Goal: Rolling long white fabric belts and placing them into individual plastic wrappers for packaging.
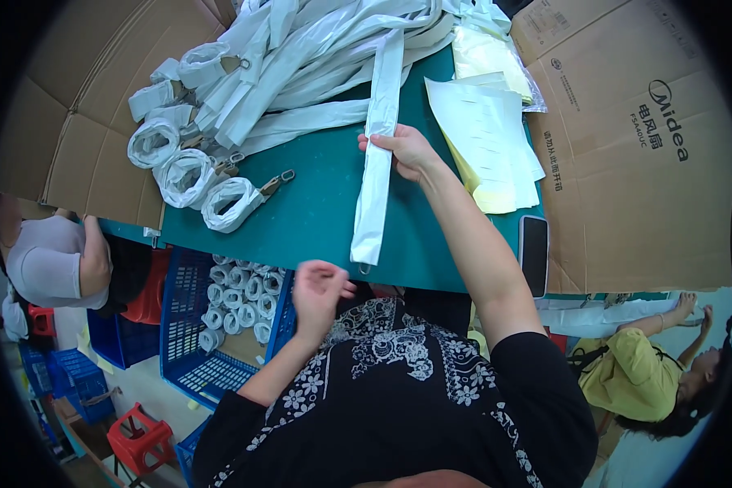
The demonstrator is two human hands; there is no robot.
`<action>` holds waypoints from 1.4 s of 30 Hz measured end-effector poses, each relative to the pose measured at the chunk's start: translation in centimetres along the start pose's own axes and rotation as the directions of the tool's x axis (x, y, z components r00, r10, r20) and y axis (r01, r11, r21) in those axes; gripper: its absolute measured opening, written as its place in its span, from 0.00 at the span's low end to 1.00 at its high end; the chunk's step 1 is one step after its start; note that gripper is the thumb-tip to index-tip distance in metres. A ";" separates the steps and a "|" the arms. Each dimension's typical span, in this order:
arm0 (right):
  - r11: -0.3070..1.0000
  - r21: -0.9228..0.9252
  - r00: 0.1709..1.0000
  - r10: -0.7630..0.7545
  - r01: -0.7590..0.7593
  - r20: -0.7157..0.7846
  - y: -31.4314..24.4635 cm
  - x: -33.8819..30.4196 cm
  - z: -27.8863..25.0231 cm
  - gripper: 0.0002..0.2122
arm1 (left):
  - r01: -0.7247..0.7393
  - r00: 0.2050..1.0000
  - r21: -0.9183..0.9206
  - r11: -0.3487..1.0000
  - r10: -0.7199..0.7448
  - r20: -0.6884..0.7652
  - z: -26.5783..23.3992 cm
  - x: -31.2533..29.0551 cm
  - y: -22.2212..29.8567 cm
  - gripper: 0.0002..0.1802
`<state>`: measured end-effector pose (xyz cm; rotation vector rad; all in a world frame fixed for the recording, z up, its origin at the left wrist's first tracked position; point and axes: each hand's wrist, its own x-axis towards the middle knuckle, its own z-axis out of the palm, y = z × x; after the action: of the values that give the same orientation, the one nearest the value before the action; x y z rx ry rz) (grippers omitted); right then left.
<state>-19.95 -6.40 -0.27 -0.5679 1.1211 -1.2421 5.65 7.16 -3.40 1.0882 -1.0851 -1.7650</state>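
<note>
**Inspector:** Report from your left side across.

**Me:** At far left a seated person in a pale top sits beside blue plastic crates, with a red stool on the floor below. A blue basket stands against the table edge and holds rolled white straps packed in rows.

**Inspector:** The table itself?

**Me:** Green table top. On its left part lie five or so finished white rolls, each with a metal clasp at the end. Behind them is a loose heap of unrolled white straps.

**Inspector:** Your left hand?

**Me:** My left hand is raised off the table just in front of its near edge, fingers curled loosely inward. It holds nothing that I can see.

**Inspector:** And the right?

**Me:** My right hand is closed around one white strap, thumb on one side, fingers on the other. That strap runs from the heap straight toward me, lying flat on the green surface, its metal ring end at the near edge of the table.

**Inspector:** Further right?

**Me:** A stack of white and yellow paper sheets, a dark phone at the table edge, a large cardboard box, and a person in a yellow top sitting low.
</note>
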 end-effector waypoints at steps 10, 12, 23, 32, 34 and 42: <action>0.986 0.110 0.981 0.109 -0.127 0.158 1.2 -5.7 -0.5 0.11 | -0.884 0.022 0.187 -0.428 0.362 0.932 3.5 10.0 7.5 0.17; 0.992 0.080 0.993 0.089 -0.096 0.083 1.1 -6.5 -0.3 0.11 | -0.895 0.015 0.169 -0.412 0.350 0.937 3.4 10.4 6.5 0.17; 0.995 0.097 0.982 -0.017 0.036 -0.189 3.7 -5.2 -0.3 0.13 | -0.929 0.008 0.148 -0.339 0.383 0.924 4.9 10.0 3.9 0.16; 0.972 0.200 0.970 -0.080 0.127 -0.230 2.6 -2.3 -2.3 0.12 | -0.944 -0.024 0.115 -0.308 0.411 0.911 5.5 9.2 3.4 0.16; 0.990 0.067 0.969 -0.104 0.122 -0.223 2.7 -1.9 -2.4 0.10 | -0.945 0.000 0.139 -0.295 0.425 0.905 5.5 9.1 3.3 0.15; 0.988 -0.144 0.996 -0.066 0.057 -0.061 1.5 -2.9 -3.4 0.10 | -0.957 0.002 0.127 -0.259 0.436 0.900 5.1 8.6 3.0 0.15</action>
<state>-22.06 -2.52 -1.88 -0.6771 1.2626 -1.2479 -1.41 -0.30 -1.44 -0.1654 -2.4357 -0.1223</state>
